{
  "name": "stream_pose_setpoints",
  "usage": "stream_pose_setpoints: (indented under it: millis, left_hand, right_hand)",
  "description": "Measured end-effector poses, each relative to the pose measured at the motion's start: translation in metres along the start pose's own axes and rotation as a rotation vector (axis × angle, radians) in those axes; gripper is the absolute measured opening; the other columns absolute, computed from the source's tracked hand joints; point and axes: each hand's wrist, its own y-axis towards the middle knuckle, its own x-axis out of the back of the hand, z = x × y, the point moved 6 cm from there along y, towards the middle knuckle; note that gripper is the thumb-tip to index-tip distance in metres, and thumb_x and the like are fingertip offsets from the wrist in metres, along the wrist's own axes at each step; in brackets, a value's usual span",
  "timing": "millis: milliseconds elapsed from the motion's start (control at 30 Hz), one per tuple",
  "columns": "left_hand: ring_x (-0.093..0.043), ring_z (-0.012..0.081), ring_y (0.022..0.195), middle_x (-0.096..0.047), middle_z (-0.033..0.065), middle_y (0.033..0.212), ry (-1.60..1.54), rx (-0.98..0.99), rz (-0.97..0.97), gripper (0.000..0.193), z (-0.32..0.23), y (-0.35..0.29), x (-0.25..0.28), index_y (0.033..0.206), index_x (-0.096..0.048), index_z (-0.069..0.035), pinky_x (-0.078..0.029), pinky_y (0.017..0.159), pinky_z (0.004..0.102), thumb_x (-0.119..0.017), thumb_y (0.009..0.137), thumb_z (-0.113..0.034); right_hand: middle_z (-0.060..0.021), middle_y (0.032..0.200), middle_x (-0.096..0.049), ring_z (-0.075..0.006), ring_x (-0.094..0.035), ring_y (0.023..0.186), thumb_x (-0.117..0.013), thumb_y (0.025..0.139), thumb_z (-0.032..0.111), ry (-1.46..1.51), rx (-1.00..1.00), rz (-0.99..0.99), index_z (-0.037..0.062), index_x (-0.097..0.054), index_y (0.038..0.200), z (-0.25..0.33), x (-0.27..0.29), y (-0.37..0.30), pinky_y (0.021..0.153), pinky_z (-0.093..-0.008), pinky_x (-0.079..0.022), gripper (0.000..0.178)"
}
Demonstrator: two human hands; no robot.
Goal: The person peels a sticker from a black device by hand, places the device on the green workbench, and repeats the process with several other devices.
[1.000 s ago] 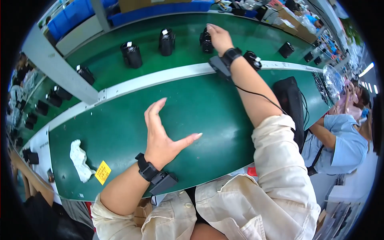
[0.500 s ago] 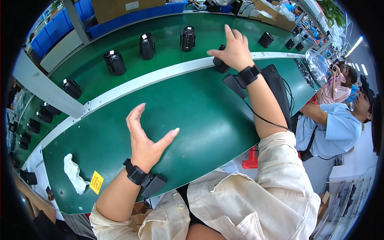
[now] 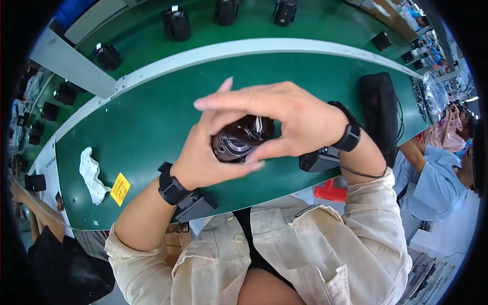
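Note:
A glossy black cylindrical device [image 3: 238, 140] with a small white strip on its top is between my hands above the green work surface [image 3: 152, 132]. My left hand [image 3: 199, 155] wraps round its left side, thumb along the near edge. My right hand [image 3: 300, 117] arches over it from the right, fingers reaching across the far side and thumb at the near side. Its underside and far side are hidden by my fingers. Each wrist wears a black strap with a small black box.
Beyond a white rail [image 3: 244, 47], similar black devices [image 3: 176, 24] stand along a green belt. A crumpled white piece [image 3: 91, 175] and a yellow label [image 3: 120, 188] lie at left. A black pouch [image 3: 378, 112] with cables lies at right; people are beside the bench.
My right hand has come back from the rail with a black device, and both hands have closed round it. The view has shifted, so the belt now sits higher in the picture.

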Motion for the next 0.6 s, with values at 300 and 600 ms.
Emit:
stream_pose_setpoints:
  millis: [300, 600]
  left_hand:
    - [-0.063, 0.0191, 0.098, -0.059, 0.0129, 0.111, -0.025, 0.403, -0.303, 0.09, 0.013, -0.015, 0.003, 0.138, -0.039, -0.002, -0.05, 0.086, 0.0287, -0.087, 0.063, -0.012]
    - [-0.062, 0.0184, 0.095, -0.059, 0.0119, 0.106, 0.056, 0.336, -0.292, 0.087, 0.01, -0.016, 0.002, 0.135, -0.041, -0.003, -0.05, 0.085, 0.0297, -0.088, 0.063, -0.015]
  right_hand:
    - [-0.0127, 0.098, -0.06, -0.023, -0.058, 0.089, -0.081, 0.067, 0.013, -0.111, 0.017, -0.188, -0.0001, -0.067, 0.104, 0.001, 0.026, -0.013, 0.078, -0.0308, -0.045, 0.041]
    - [-0.0092, 0.086, -0.062, -0.0198, -0.058, 0.077, -0.078, 0.069, 0.008, -0.202, -0.057, -0.265, -0.0002, -0.069, 0.094, 0.004, 0.014, -0.01, 0.068, -0.0289, -0.044, 0.028]
